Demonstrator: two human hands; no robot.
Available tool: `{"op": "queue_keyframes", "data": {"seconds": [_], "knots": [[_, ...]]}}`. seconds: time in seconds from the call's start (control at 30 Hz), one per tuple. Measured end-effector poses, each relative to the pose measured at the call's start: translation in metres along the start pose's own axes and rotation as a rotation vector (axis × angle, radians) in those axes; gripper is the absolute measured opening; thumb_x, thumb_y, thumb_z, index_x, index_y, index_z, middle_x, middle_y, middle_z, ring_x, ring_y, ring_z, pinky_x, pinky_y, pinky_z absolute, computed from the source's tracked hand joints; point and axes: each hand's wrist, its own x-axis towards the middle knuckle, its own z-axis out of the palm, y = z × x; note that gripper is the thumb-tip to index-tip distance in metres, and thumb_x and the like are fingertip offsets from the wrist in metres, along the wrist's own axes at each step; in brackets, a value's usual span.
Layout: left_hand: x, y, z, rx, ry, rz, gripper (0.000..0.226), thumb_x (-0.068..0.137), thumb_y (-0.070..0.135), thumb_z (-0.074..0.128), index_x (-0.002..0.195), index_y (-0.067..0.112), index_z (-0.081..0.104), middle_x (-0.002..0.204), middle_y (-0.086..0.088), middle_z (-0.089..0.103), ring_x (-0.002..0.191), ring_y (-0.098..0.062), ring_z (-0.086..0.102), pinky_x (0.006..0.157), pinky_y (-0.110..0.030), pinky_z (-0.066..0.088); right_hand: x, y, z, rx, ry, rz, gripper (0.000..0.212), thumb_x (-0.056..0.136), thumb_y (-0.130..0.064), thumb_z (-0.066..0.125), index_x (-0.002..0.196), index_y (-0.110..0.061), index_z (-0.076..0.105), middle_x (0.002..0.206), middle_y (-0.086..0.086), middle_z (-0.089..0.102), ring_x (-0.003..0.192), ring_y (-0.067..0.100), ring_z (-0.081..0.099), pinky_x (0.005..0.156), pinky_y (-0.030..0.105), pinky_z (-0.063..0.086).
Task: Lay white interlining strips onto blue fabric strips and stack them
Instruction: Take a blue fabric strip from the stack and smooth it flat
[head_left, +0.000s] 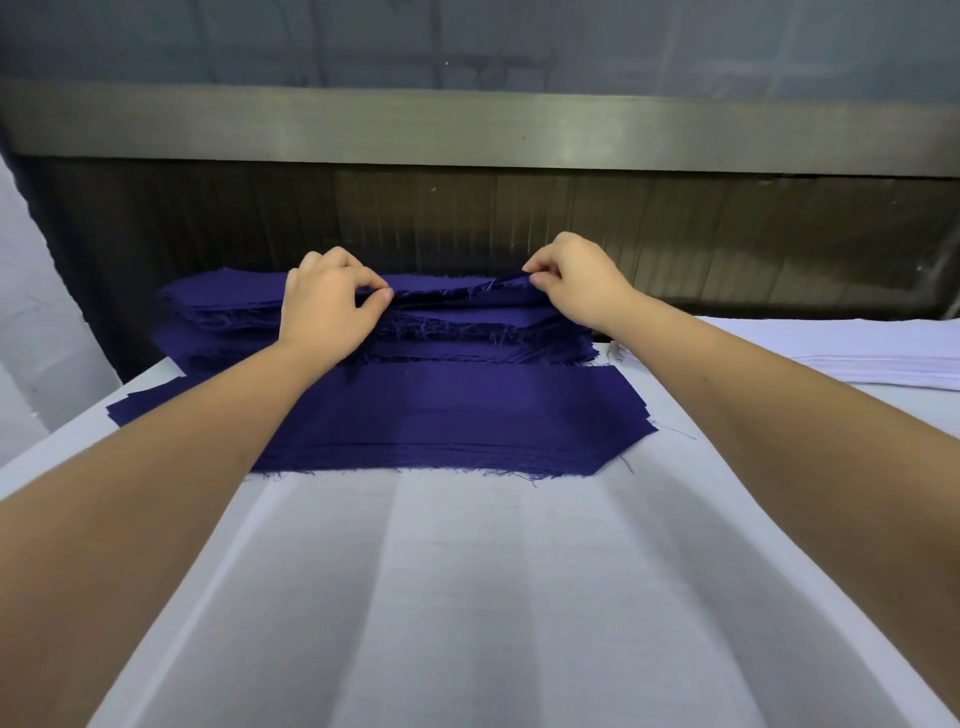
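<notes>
**Both hands pinch the top blue strip on the far pile**

We find both hands at the far pile of blue fabric strips (223, 312). It sits at the back edge of the white table cover (467, 597), just in front of a dark machine opening with a grey metal bar (467, 130) across its top. The pile is thick and uneven, with frayed threads along its near edges.

The left hand (327, 306) has thumb and forefinger closed in a pinch on the top blue strip (457, 285), with the other fingers curled in behind. The right hand (576, 280) pinches the same strip further to the right, thumb and forefinger tips meeting on its raised edge. Between the two pinches the strip stands slightly off the pile.

Nearer to the person, a lower, flatter stack of blue strips (457, 410) lies on the cover, touching the foot of the far pile. Its top face is blue.

The white interlining strips (857, 353) lie stacked at the right edge of the view, well apart from both hands.
</notes>
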Motion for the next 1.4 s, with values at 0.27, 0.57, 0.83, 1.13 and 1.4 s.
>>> {"op": "queue_keyframes", "data": {"seconds": [0.27,0.57,0.83,1.13,1.4], "knots": [[-0.003,0.003,0.002,-0.025,0.006,-0.011,0.017,0.09,0.022,0.061,0.102,0.013,0.07,0.105,-0.006,0.057,0.106,-0.027,0.046,0.092,-0.036,0.032,0.0,-0.001,-0.005,-0.253,-0.041,-0.135,0.03,0.098,-0.018,0.04,0.112,-0.009,0.065,0.113,0.008,0.05,0.101,0.028,0.053,0.075,0.031,0.039],[-0.001,0.003,0.004,-0.064,0.042,-0.045,0.013,0.088,0.021,0.063,0.1,0.019,0.07,0.106,-0.003,0.056,0.108,-0.025,0.046,0.092,-0.034,0.03,0.002,-0.002,-0.008,-0.369,-0.09,-0.209,0.031,0.1,-0.012,0.036,0.123,-0.005,0.056,0.12,0.014,0.046,0.109,0.031,0.047,0.084,0.042,0.045],[-0.002,0.002,0.009,0.027,0.024,-0.022,0.027,0.097,0.026,0.049,0.115,0.02,0.067,0.113,-0.004,0.063,0.112,-0.031,0.041,0.084,-0.033,0.024,0.006,0.0,-0.011,-0.193,-0.026,-0.108,0.017,0.09,-0.013,0.059,0.103,-0.007,0.068,0.105,0.006,0.052,0.1,0.024,0.052,0.082,0.033,0.043],[-0.001,0.006,0.006,0.005,0.027,-0.055,0.018,0.092,0.023,0.058,0.105,0.018,0.07,0.109,-0.003,0.063,0.112,-0.03,0.041,0.083,-0.031,0.021,0.01,0.002,-0.013,0.322,0.02,0.117,0.012,0.083,-0.02,0.071,0.076,-0.013,0.065,0.062,-0.009,0.049,0.059,0.002,0.041,0.056,0.016,0.032],[-0.001,0.012,0.001,-0.065,0.043,-0.092,0.018,0.083,0.031,0.069,0.097,0.019,0.07,0.103,0.001,0.062,0.111,-0.026,0.042,0.082,-0.03,0.02,-0.002,-0.003,-0.008,0.189,0.112,0.079,0.013,0.095,-0.009,0.048,0.084,-0.013,0.055,0.089,-0.003,0.049,0.065,0.011,0.051,0.07,0.025,0.039]]}}
